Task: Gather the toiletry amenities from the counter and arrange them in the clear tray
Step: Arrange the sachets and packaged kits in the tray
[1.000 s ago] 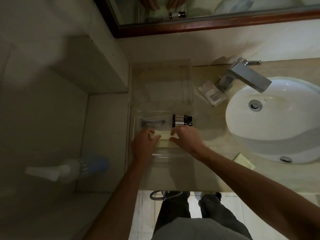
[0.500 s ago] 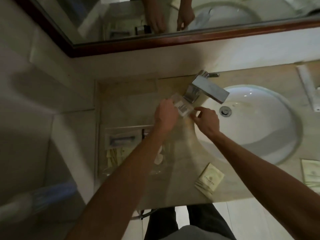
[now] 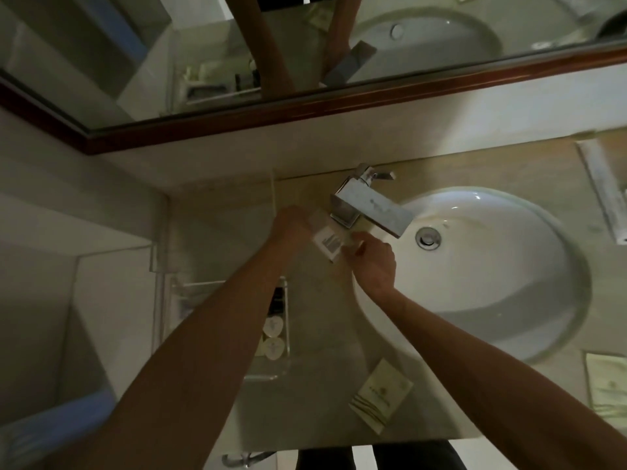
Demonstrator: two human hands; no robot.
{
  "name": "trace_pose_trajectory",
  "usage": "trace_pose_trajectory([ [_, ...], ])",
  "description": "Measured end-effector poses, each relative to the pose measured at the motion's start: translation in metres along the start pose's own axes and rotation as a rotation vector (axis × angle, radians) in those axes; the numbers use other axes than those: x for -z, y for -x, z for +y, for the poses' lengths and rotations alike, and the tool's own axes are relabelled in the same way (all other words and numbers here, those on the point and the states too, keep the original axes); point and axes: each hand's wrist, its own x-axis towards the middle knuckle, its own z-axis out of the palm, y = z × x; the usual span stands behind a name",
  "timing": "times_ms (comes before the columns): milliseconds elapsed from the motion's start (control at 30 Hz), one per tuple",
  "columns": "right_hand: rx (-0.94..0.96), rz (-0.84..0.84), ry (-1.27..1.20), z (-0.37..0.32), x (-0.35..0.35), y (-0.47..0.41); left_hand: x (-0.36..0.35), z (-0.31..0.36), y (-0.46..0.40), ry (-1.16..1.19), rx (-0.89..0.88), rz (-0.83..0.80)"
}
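Note:
A white sachet (image 3: 328, 245) with a barcode label lies beside the tap base. My left hand (image 3: 291, 228) grips its left end, and my right hand (image 3: 372, 257) touches its right end with the fingertips. The clear tray (image 3: 169, 300) sits on the counter's left side, largely hidden under my left forearm. Inside it I see dark small bottles (image 3: 276, 301) and two round pale pieces (image 3: 274, 337). A cream packet (image 3: 381, 395) lies near the counter's front edge. Another cream packet (image 3: 607, 385) lies at the far right.
A chrome tap (image 3: 371, 206) juts over the white basin (image 3: 509, 266), right by my hands. A long white wrapped item (image 3: 605, 195) lies at the back right. The wood-framed mirror (image 3: 305, 106) runs above. A blue and white object (image 3: 51, 425) sits low left.
Both hands left the tray and reached to the sachet by the tap. The left hand now holds it and the view has swung right toward the basin.

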Motion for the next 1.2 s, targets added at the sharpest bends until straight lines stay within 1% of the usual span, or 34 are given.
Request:
trace_pose_trajectory([
  [100,-0.159,-0.049,-0.192,0.008,-0.003,-0.014,-0.004,-0.004,-0.001,0.112,0.023,0.014],
  [200,-0.141,-0.088,-0.258,0.013,0.002,-0.014,-0.005,-0.010,0.008,0.154,-0.028,-0.020],
  [267,-0.034,-0.039,-0.280,0.015,0.012,-0.007,-0.005,-0.016,0.019,0.207,-0.122,0.005],
  [333,0.162,0.048,-0.262,0.018,0.024,0.007,-0.003,-0.025,0.030,0.229,-0.243,0.065],
  [433,0.448,0.123,-0.146,0.025,0.033,0.038,-0.003,-0.036,0.044,0.192,-0.391,0.060],
  [533,0.605,0.124,0.031,0.035,0.019,0.067,-0.005,-0.043,0.047,0.029,-0.443,0.020],
  [633,0.666,0.104,0.177,0.040,-0.006,0.084,-0.010,-0.044,0.049,-0.075,-0.468,0.007],
  [667,0.656,0.075,0.229,0.039,-0.014,0.087,-0.010,-0.042,0.051,-0.083,-0.463,0.028],
  [767,0.530,-0.103,0.402,0.034,-0.028,0.090,-0.007,-0.042,0.061,-0.053,-0.408,0.134],
  [800,0.502,-0.139,0.428,0.032,-0.028,0.089,-0.007,-0.044,0.067,-0.032,-0.382,0.170],
  [867,0.435,-0.131,0.353,0.026,-0.020,0.087,-0.011,-0.047,0.085,0.018,-0.314,0.259],
  [933,0.337,-0.059,0.234,0.021,-0.005,0.076,-0.026,-0.047,0.112,0.074,-0.227,0.323],
  [1000,0.290,-0.015,0.198,0.014,0.012,0.060,-0.051,-0.042,0.142,0.104,-0.190,0.306],
  [1033,0.293,-0.016,0.213,0.010,0.017,0.050,-0.065,-0.038,0.156,0.127,-0.180,0.276],
  [1067,0.308,-0.051,0.232,0.004,0.021,0.040,-0.079,-0.033,0.167,0.178,-0.168,0.240],
  [1133,0.394,-0.209,0.283,-0.013,0.021,0.023,-0.105,-0.027,0.177,0.224,-0.155,0.221],
  [1200,0.547,-0.392,0.376,-0.031,0.011,0.010,-0.120,-0.022,0.179,0.188,-0.148,0.228],
])
